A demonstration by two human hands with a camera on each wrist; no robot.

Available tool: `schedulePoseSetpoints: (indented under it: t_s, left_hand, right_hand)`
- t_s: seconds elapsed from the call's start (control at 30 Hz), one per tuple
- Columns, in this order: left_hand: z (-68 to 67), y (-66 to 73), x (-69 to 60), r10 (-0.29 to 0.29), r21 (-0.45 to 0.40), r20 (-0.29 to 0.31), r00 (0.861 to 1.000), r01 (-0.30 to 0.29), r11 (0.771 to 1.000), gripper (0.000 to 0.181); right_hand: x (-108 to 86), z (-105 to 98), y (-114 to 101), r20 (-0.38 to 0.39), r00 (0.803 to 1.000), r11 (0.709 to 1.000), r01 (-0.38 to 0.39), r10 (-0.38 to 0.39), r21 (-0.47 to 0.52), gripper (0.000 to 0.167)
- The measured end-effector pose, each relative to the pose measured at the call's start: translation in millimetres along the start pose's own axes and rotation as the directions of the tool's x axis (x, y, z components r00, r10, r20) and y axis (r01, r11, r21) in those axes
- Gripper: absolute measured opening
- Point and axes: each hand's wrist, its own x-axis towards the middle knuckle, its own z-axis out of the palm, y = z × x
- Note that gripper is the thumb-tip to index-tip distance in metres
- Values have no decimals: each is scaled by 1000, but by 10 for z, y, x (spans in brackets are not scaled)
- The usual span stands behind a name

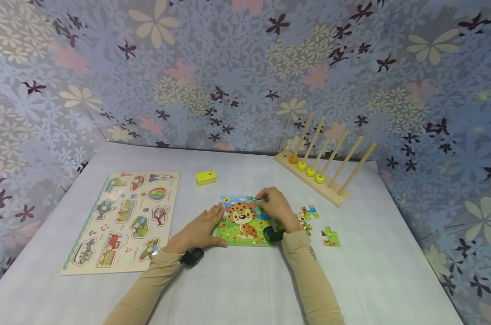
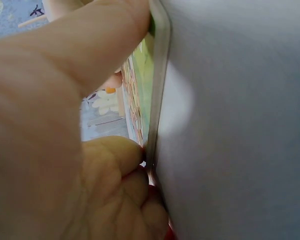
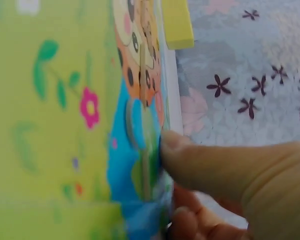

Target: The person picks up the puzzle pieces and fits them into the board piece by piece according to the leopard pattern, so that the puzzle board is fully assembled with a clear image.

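A leopard jigsaw puzzle lies flat on the table. Along its left side rests my left hand, fingers extended and thumb by the lower left corner; the left wrist view shows this hand against the board's edge. At the upper right corner my right hand has thumb and fingers bent together. Seen from the right wrist, this hand pinches a blue and green puzzle piece whose edge stands slightly raised. Loose pieces lie beside the right wrist, partly hidden by it.
Another loose piece lies farther right. A yellow block sits behind the puzzle. A wooden peg rack with orange and yellow beads stands at the back right. A large picture board of vehicles covers the left of the table.
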Motion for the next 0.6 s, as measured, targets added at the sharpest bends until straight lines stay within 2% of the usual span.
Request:
schedulePoseSetpoints:
  t_s: [0.1,0.23,0.43,0.6]
  left_hand:
    - [-12,9,-8,-3,-6,6,1000,3,1000,103]
    - [6,18,5,4,-4,14,1000,-4,1000,103]
    - [20,0,10,-7,11,17,1000,7,1000,103]
    - [13,-16,10,-5,6,10,1000,5,1000,103]
  right_hand:
    - [2,-64,77,39,999,996,22,-25,83,20]
    - [-61,-252,235,68,998,988,-9,-2,157,29]
    - [-266,-658,569,13,999,989,-45,44,143,36]
    - [-481,-980,812,67,995,992,-78,72,97,40]
